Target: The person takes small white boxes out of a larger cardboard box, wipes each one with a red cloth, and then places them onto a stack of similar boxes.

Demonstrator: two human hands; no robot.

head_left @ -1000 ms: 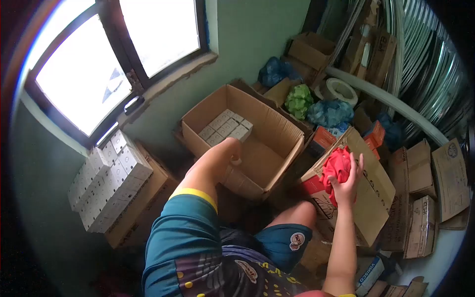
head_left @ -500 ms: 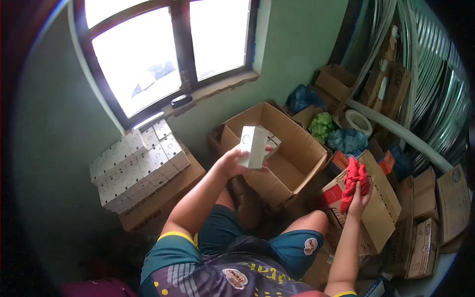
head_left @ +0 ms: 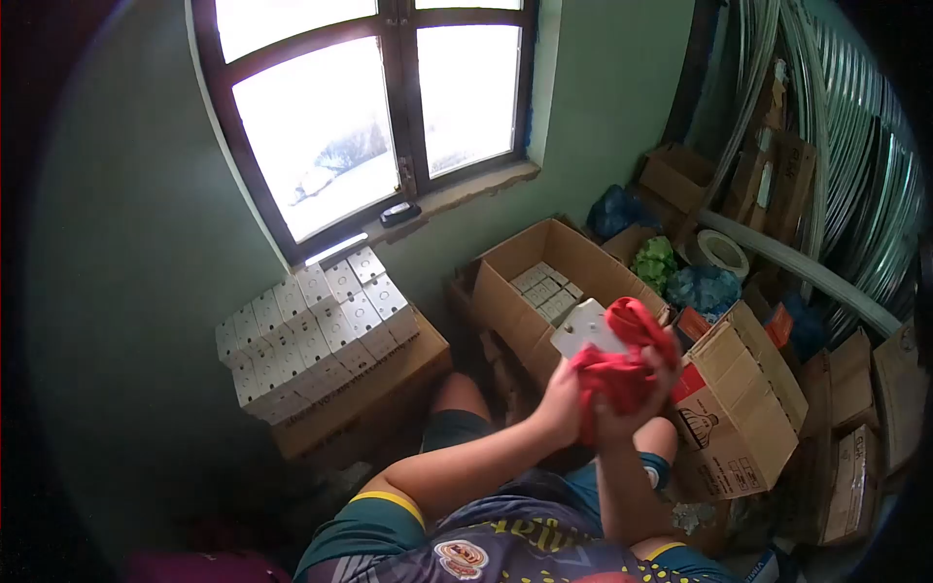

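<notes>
My left hand is closed on a white electrical box, tilted up in front of my lap. A bunched red cloth covers its near part. My right hand is wrapped round that cloth and presses it against the box, so some fingers are hidden. Just beyond, an open cardboard carton has several similar white boxes packed in a corner. On the left, a stack of white boxes in rows rests on a closed carton.
A tilted carton stands at my right knee. Behind it lie blue plastic bags, a green bag and a white roll. Coiled pipes lean at the far right. A window is ahead, with a dark object on its sill.
My hands have come together. The red cloth moved left from beside the right carton onto the white box, which shifted right and down. The view has turned slightly left.
</notes>
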